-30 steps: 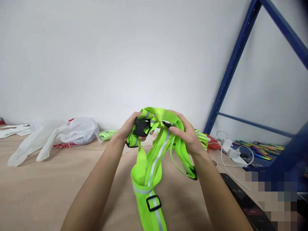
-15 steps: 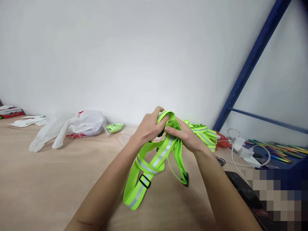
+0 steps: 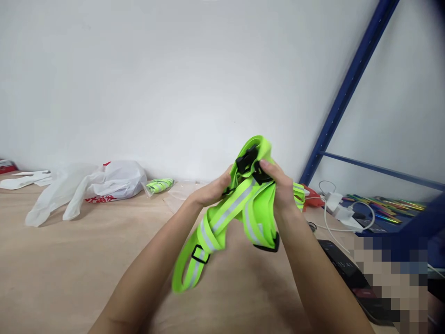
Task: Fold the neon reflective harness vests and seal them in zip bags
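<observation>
We hold the neon-green reflective strap vest (image 3: 239, 208) above the bare tan tabletop (image 3: 69, 260), left hand (image 3: 212, 190) and right hand (image 3: 283, 188) both closed on it. A blue metal shelf frame (image 3: 342, 97) stands close right; white plastic bags (image 3: 104, 183) lie well left.

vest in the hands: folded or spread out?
Folded. Reflective vest is bunched between left hand and right hand; one strap loop hangs loose.

1. The strap vest (image 3: 239, 208) is neon green with silver-grey stripes and black buckles (image 3: 247, 160).
2. The plastic bag (image 3: 111, 183) is white with red print.
3. The shelf frame (image 3: 344, 97) is blue.
4. The table (image 3: 69, 269) is pale tan.
</observation>
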The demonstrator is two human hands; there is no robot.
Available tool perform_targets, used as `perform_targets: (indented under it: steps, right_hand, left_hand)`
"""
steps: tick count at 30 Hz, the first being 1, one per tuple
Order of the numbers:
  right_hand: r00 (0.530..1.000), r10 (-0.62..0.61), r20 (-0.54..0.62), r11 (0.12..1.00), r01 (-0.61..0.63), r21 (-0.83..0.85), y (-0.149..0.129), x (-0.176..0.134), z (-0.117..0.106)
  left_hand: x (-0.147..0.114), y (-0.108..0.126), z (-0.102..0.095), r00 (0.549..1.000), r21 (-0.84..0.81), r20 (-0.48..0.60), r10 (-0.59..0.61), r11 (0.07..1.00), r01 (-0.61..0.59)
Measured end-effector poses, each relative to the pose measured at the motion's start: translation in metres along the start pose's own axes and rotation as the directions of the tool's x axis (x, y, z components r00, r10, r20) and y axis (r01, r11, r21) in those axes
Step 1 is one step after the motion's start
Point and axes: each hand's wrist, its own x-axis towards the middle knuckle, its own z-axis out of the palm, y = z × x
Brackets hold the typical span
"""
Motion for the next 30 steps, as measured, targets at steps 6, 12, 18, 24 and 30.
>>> perform_targets:
  steps: [6,12,18,24,30]
  right_hand:
    - [0.940,-0.240,-0.243,0.971,0.236,-0.044,-0.005,0.005,-0.008]
    - [0.998,-0.032,-0.055,0.995,0.027,-0.098,-0.015,-0.006,-0.022]
    - [0.996,-0.054,-0.076,0.989,0.043,-0.141,-0.021,0.034,-0.032]
    - [0.768,-0.621,-0.156,0.646,0.389,-0.657,-0.041,0.131,-0.066]
    - [0.891,-0.444,-0.095,0.456,0.133,-0.880,0.028,0.136,-0.128]
  left_hand:
    - [0.006,-0.014,0.026,0.987,0.010,0.117,-0.115,0.993,0.114]
    - [0.002,-0.003,0.007,0.821,0.234,0.364,-0.440,0.896,0.377]
    - [-0.012,0.013,-0.040,0.852,0.248,0.176,-0.493,0.860,0.446]
    - [-0.028,0.017,-0.097,0.802,0.379,-0.559,-0.208,0.796,0.471]
    - [-0.090,-0.004,-0.184,0.197,0.218,-0.975,0.097,0.320,0.922]
